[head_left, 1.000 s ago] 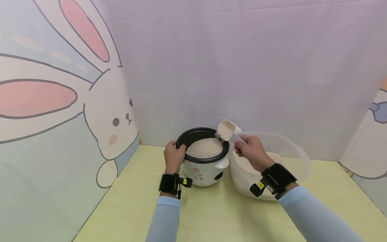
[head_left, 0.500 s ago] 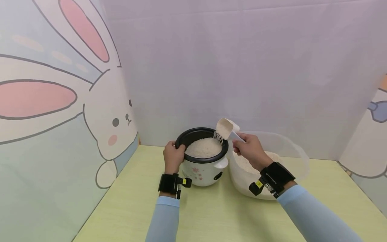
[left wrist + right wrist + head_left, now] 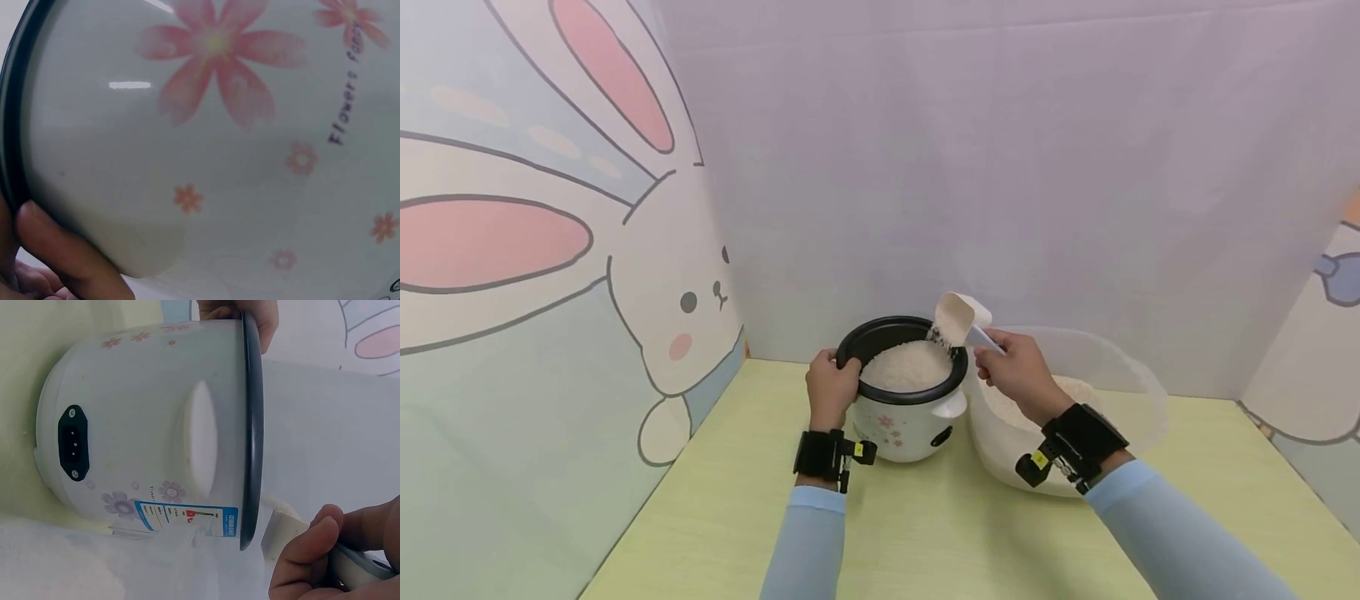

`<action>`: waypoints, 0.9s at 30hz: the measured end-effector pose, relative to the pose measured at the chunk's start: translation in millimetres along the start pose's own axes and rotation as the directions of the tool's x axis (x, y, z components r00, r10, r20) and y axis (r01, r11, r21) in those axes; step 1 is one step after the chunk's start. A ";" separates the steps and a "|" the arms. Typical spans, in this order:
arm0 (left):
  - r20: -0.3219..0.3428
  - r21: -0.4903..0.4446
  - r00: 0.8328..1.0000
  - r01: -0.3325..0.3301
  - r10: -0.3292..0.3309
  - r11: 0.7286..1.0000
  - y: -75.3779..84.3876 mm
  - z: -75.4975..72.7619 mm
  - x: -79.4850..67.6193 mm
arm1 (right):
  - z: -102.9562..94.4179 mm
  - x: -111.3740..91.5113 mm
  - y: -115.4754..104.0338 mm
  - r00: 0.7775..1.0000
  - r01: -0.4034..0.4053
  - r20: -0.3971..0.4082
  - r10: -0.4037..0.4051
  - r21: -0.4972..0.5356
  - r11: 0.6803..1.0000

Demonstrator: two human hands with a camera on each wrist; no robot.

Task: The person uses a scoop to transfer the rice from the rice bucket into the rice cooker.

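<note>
A white rice cooker [image 3: 891,429] with pink flowers and a black rim stands on the table, a mound of white rice [image 3: 908,367] inside. My left hand [image 3: 832,387] grips its left rim, thumb over the edge; in the left wrist view a finger [image 3: 69,253] lies along the flowered wall. My right hand [image 3: 1022,371] holds a white measuring scoop [image 3: 976,310] by its handle, tilted over the cooker's right rim. Rice grains fall from its mouth into the cooker. In the right wrist view the scoop [image 3: 281,534] is partly hidden behind my fingers.
A translucent plastic tub [image 3: 1000,462] with rice in it stands right beside the cooker, partly under my right forearm. The cooker's side handle [image 3: 201,440] and black power socket [image 3: 74,442] face right. A pale wall rises behind the light green table [image 3: 910,542].
The scoop has tipped further and shifted slightly left, and rice keeps falling from it into the cooker. My left hand stays on the rim, and the cooker has not moved.
</note>
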State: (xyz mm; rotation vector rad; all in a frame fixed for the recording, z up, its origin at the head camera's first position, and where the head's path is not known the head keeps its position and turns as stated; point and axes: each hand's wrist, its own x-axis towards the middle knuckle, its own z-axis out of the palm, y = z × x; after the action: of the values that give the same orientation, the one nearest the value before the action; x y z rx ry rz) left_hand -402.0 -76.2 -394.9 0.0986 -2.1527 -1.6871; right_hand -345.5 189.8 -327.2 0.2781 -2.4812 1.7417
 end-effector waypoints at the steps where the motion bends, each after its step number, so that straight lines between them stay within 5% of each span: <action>1: -0.001 0.000 1.000 -0.001 0.001 1.000 0.6 0.1 0.1 | 0.7 0.1 -0.7 1.000 0.000 -0.004 0.000 -0.011 1.000; 27: 0.011 -0.022 1.000 0.004 -0.004 1.000 1.2 1.5 -1.0 | 6.6 1.5 6.5 0.998 0.053 -0.011 -0.057 -0.210 0.976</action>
State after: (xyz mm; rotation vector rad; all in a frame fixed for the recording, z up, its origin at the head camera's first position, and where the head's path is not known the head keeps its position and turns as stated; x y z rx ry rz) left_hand -401.4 -74.2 -394.4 0.0883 -2.1428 -1.7166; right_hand -348.1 185.6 -335.2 0.3084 -2.5906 1.4395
